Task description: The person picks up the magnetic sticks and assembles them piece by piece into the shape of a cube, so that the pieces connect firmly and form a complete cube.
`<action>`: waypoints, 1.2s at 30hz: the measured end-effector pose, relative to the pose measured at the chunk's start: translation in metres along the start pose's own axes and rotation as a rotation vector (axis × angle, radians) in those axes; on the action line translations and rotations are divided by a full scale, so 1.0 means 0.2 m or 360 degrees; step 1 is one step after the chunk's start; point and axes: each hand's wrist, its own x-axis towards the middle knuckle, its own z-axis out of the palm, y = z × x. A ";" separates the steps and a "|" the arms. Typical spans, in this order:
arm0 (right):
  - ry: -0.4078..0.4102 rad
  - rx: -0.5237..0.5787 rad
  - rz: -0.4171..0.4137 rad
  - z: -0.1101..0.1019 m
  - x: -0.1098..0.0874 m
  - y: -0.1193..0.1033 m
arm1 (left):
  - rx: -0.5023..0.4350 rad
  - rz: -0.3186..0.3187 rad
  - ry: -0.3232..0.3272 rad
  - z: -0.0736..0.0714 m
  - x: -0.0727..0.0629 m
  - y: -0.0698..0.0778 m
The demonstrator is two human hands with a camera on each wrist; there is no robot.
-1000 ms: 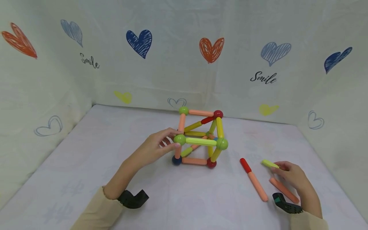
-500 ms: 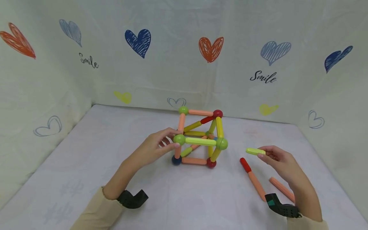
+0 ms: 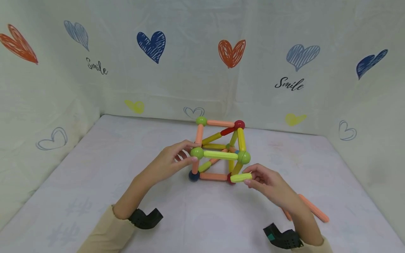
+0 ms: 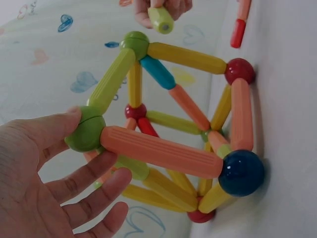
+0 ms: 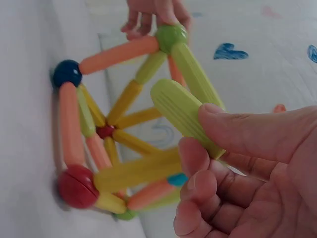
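A cube-like frame of coloured rods and balls stands on the table, with a yellow-green rod (image 3: pixel 220 155) along its near top edge. My left hand (image 3: pixel 171 160) pinches the green ball (image 3: pixel 197 153) at the frame's near top left corner, thumb and fingers on either side. Between the thumb and fingers of my right hand (image 3: pixel 269 182) is a short lime-green rod (image 3: pixel 241 177). In the head view this rod overlaps the red ball (image 3: pixel 230 178) at the near bottom right corner. The right wrist view shows the held rod (image 5: pixel 181 114) in front of the frame.
On the table right of the frame lies a salmon rod (image 3: pixel 314 208). Another salmon rod (image 3: pixel 286 214) is mostly hidden behind my right hand and forearm. A white cloth (image 3: pixel 196 80) printed with hearts hangs behind the table (image 3: pixel 142 130).
My right hand has lifted the lime-green rod from the right side of the table and carried it left to the frame. The left hand keeps its hold on the green ball.
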 end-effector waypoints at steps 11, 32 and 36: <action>0.0107 0.0094 -0.0052 0.36 0.16 0.02 | 0.0003 0.0005 0.0008 0.00 0.00 -0.01; 0.0246 0.0040 -0.0017 0.51 0.31 -0.01 | -0.0012 0.0060 0.0026 0.00 0.00 -0.02; 0.0234 0.0064 0.0005 0.50 0.31 -0.01 | -0.0013 0.0069 0.0033 0.01 0.01 -0.03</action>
